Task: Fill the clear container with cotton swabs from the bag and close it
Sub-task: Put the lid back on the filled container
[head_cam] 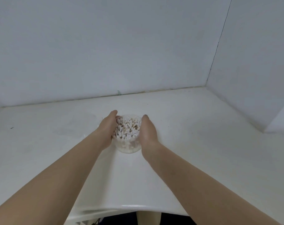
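A clear round container (129,147) stands upright on the white table (195,127), packed with white-tipped cotton swabs (128,127) that stick up past its rim. My left hand (106,129) cups the container's left side and my right hand (148,133) cups its right side, fingers reaching around the far wall. No lid sits on the container. No bag and no lid can be seen in the head view.
White walls rise behind the table and along the right, meeting in a corner (206,86). A white ledge (279,120) juts in at the right. The table's front edge (154,207) runs close to my body.
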